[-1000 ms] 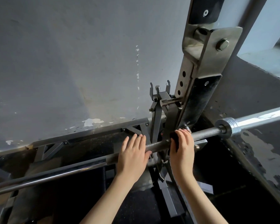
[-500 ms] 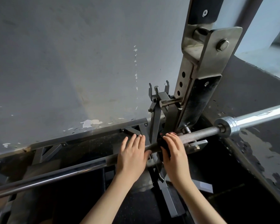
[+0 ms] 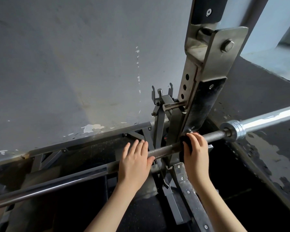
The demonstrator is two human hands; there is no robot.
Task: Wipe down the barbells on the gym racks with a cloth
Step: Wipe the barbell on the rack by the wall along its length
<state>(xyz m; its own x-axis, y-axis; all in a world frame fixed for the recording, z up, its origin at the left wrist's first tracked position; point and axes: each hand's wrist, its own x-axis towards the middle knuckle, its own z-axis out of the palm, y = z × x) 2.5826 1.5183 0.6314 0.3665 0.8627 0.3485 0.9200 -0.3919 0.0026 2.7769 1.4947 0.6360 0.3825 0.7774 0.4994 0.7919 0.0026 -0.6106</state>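
Observation:
A steel barbell (image 3: 164,149) runs from the lower left up to the right across the rack, with its shiny sleeve (image 3: 266,122) at the right. My right hand (image 3: 197,154) grips a dark cloth (image 3: 185,143) wrapped over the knurled shaft, just beside the rack upright (image 3: 213,67). My left hand (image 3: 135,162) rests on the shaft a little to the left, fingers straight and the thumb against the bar. Most of the cloth is hidden under my right fingers.
A grey wall (image 3: 74,64) stands close behind the rack. A hook bracket (image 3: 162,97) sticks out left of the upright. Dark frame beams (image 3: 90,141) and a bolted brace (image 3: 187,190) lie under the bar. Worn dark flooring (image 3: 266,156) is at the right.
My right hand slid the cloth left along the bar, then back right toward the collar. My left hand stayed in place on the shaft.

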